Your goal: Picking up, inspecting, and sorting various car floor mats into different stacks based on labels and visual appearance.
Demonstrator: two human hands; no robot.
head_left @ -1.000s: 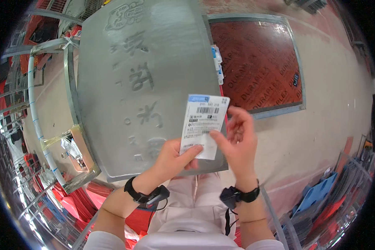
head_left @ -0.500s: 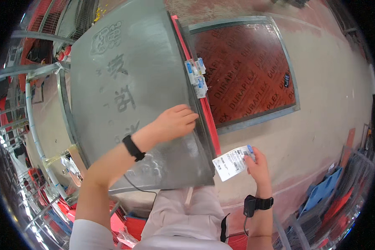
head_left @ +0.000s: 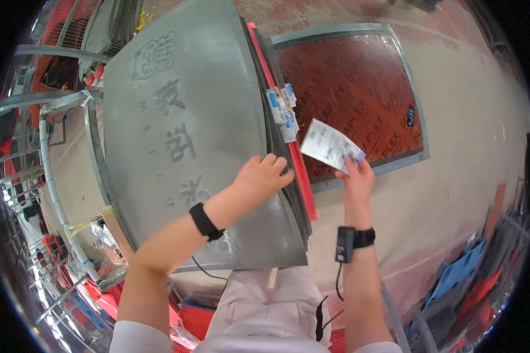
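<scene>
Left hand (head_left: 265, 176): fingers spread flat, pressing the right edge of the top grey sheet (head_left: 182, 147) of the stack; nothing is clasped. Right hand (head_left: 356, 176): fingertips pinched on the lower corner of a white paper slip (head_left: 330, 144), held in the air just right of the stack, above the floor (head_left: 471, 147). The slip appears light and limp; pinch it by a corner. The grey sheet appears broad and flexible; take it by its edge. Small tags (head_left: 281, 112) protrude from the stack's right edge. Beyond the slip lies a red-brown mat (head_left: 359, 82).
</scene>
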